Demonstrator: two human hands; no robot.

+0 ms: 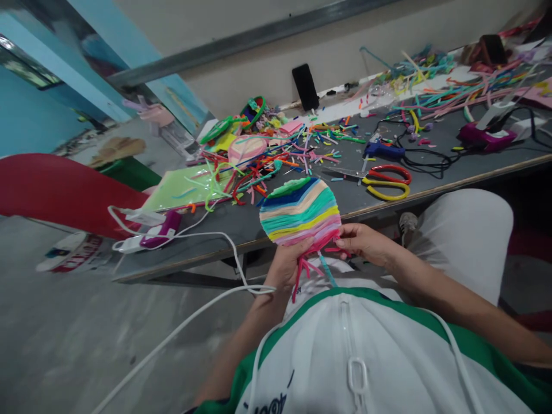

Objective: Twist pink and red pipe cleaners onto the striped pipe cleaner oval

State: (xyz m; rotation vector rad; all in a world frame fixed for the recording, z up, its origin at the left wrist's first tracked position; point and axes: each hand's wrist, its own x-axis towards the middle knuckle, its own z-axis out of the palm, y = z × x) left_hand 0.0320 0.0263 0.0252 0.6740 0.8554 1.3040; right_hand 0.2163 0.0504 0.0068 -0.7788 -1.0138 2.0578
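Here, round striped disc, stripes crosswise, green edge farthest off, pink edge in the pinch of both hands.

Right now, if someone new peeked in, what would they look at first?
Probably the rainbow-striped pipe-cleaner disc, held in the left hand while the right hand pinches at its pink lower edge. Next, maybe the scissors with red and yellow handles, lying on the table to its right, and the colourful pipe-cleaner bits scattered behind.
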